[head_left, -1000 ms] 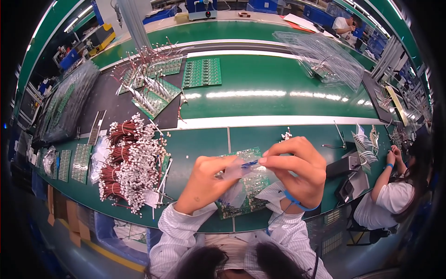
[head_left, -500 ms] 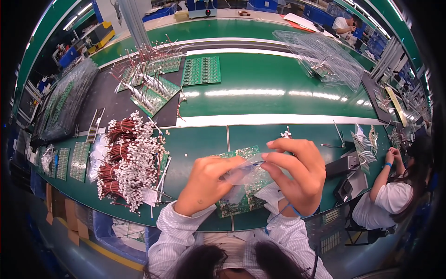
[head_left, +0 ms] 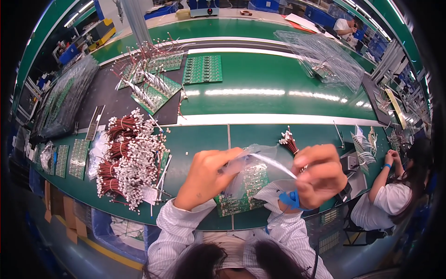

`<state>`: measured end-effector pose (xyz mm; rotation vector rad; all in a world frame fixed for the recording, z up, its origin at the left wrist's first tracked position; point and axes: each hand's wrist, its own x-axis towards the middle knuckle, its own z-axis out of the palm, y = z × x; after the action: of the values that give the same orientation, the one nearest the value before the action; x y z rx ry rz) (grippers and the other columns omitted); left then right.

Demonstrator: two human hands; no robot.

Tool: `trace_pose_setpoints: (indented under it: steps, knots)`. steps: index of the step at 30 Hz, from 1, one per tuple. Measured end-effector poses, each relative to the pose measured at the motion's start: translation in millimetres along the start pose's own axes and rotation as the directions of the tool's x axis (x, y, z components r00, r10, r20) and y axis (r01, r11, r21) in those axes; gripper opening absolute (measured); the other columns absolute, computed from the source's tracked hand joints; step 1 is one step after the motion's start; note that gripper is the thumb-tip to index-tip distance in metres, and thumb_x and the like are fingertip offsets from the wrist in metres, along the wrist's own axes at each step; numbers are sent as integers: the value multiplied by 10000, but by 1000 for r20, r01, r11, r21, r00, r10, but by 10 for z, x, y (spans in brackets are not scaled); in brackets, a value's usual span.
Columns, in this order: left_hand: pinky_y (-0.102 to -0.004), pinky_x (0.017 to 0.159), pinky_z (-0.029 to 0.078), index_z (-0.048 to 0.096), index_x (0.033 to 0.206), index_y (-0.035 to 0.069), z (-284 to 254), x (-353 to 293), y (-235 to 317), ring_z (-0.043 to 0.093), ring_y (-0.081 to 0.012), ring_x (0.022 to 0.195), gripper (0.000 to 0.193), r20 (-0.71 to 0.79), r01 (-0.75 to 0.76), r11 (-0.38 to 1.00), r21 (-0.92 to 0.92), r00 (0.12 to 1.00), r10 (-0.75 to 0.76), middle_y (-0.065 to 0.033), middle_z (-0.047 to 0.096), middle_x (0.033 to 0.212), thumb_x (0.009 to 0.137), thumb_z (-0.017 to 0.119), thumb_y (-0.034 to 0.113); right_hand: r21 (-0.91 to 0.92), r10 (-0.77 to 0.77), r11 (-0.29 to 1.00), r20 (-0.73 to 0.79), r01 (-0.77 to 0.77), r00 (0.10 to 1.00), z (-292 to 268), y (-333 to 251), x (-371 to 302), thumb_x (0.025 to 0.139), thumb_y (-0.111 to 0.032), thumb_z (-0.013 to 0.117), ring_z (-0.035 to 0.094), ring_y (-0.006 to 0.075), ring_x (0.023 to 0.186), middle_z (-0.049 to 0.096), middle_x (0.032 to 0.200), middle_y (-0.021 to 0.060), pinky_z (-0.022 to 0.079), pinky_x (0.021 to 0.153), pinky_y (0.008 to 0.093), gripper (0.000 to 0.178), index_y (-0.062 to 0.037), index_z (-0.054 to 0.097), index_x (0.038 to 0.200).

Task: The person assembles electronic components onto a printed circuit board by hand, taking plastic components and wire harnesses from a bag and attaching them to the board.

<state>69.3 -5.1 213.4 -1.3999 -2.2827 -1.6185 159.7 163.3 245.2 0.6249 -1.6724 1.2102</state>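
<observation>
My left hand is closed on a crumpled clear plastic bag. From the bag a slender white strand stretches to the right; blur hides whether it is wire or a strip. Its far end is pinched in the fingers of my right hand, which has a blue band at the wrist. Under the hands lies a green circuit board panel, partly covered by the bag. Just beyond my right hand, a small bundle of red-brown wires with white connectors rests on the table, partly hidden.
A big heap of red-brown wire bundles fills the table's left. Behind it stand wired boards and a bare panel. Clear plastic trays lie at the far right. A grey metal box and a seated co-worker are right.
My right hand has drawn away to the right, with the white strand stretched out from the bag. My left hand stays nearly in place. The small wire bundle shows more.
</observation>
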Motion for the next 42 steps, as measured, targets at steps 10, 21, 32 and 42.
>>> trace_pose_setpoints:
  steps: [10,21,32,42]
  knots:
    - [-270,457,364,636,899,29,-214,130,-143,484,-93,490,207,-212,175,984,-23,961,-176,-109,576,609,841,557,211,687,69,722,48,-83,996,12,-161,-252,769,55,584,623,366,766,583,876,305,546,647,392,137,58,477,855]
    - [-199,620,397,624,877,-9,-616,-90,-9,517,-60,695,190,-430,80,967,-244,884,-182,-26,628,799,867,539,162,-589,526,808,700,-26,483,292,-116,-1627,743,-109,591,550,249,897,499,1060,137,487,693,310,381,16,451,1075]
    - [-179,596,333,619,891,-3,-745,-173,-25,432,-40,631,274,-571,50,959,-278,794,-207,0,579,763,872,540,259,-674,598,721,492,-158,633,352,245,-1575,760,-122,592,567,290,823,544,958,127,482,667,351,278,-16,477,990]
    - [-198,596,398,593,940,-8,-862,-224,-182,486,-55,636,267,-590,38,953,-299,778,-217,-65,630,842,875,540,245,-727,651,611,237,-312,721,207,446,-1353,761,40,539,590,328,805,427,1224,147,502,634,367,293,-57,489,1034]
